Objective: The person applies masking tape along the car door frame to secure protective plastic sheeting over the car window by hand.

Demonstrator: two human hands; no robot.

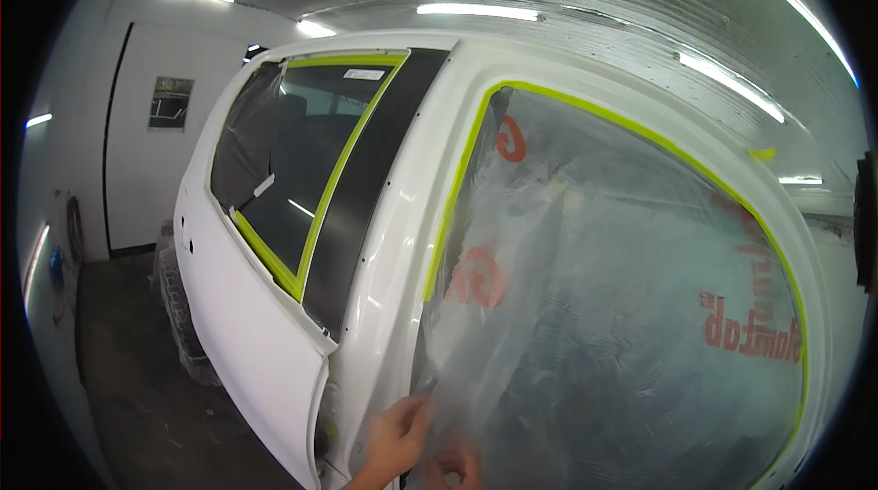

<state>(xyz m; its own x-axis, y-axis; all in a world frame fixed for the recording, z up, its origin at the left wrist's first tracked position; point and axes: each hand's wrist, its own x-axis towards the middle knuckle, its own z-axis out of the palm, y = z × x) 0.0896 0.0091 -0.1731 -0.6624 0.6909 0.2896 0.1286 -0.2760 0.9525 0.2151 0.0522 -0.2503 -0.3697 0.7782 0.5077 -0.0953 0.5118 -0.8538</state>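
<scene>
Clear plastic masking film [617,236] with red printing covers the front door opening of a white car body [425,147]. Yellow-green masking tape [461,191] runs along the film's left, top and right borders. On the left border the tape stops partway down the pillar, and the film below that point hangs loose. My left hand [396,442] pinches the film's loose edge beside the pillar. Just right of it and lower, my right hand [458,466] has curled fingers against the film. It looks hazy and is cut off by the bottom of the picture, so its hold is unclear.
A white rear door [254,305] has its window edged with yellow-green tape. Dark sheeting [240,133] covers that window's rear part. The wheel [180,315] beyond is wrapped in plastic. A loose tape piece [761,154] sticks out at the roof edge. Behind stands a white door [147,181].
</scene>
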